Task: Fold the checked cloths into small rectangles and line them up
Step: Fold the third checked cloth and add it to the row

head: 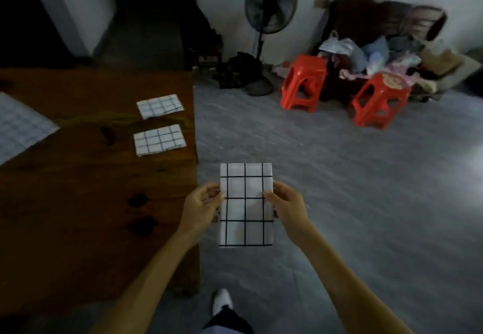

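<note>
I hold a white cloth with black checks (245, 205), folded into a tall rectangle, in the air just right of the table's edge. My left hand (202, 204) pinches its left side and my right hand (286, 207) pinches its right side. Two small folded checked cloths lie on the brown wooden table (78, 203), one behind the other: the nearer one (159, 139) and the farther one (160, 105). An unfolded checked cloth (18, 127) lies spread at the table's left edge.
Two red plastic stools (304, 83) (376, 98) stand on the grey floor at the right. A black standing fan (269, 28) stands by the wall, and a pile of clothes (379, 54) lies behind the stools. My white shoe (222, 301) shows below.
</note>
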A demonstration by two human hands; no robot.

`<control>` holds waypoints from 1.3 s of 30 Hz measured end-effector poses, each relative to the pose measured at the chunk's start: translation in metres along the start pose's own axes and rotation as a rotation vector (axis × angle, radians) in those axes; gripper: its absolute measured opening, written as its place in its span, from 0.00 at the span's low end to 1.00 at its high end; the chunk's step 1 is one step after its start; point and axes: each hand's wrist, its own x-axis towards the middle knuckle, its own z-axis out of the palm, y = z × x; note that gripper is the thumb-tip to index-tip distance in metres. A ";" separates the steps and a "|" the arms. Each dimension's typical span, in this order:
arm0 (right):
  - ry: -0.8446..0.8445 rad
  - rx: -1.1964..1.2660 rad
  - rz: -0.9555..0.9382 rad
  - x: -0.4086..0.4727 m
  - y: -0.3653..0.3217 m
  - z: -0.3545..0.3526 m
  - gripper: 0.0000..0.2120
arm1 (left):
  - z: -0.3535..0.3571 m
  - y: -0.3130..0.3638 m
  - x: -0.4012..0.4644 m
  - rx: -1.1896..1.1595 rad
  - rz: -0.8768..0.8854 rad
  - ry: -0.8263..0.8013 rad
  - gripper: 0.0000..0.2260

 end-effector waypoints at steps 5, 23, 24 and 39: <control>-0.243 -0.222 -0.041 0.074 -0.022 0.052 0.08 | -0.026 -0.014 0.030 -0.121 -0.055 0.208 0.10; -1.070 -0.571 -0.014 0.267 0.027 0.259 0.09 | -0.059 -0.080 0.128 -0.289 -0.452 1.124 0.07; -1.086 -0.598 -0.037 0.275 0.033 0.268 0.11 | -0.061 -0.085 0.135 -0.288 -0.472 1.157 0.07; -1.105 -0.626 -0.461 0.237 0.038 0.300 0.16 | -0.084 -0.091 0.102 -0.120 -0.626 1.183 0.13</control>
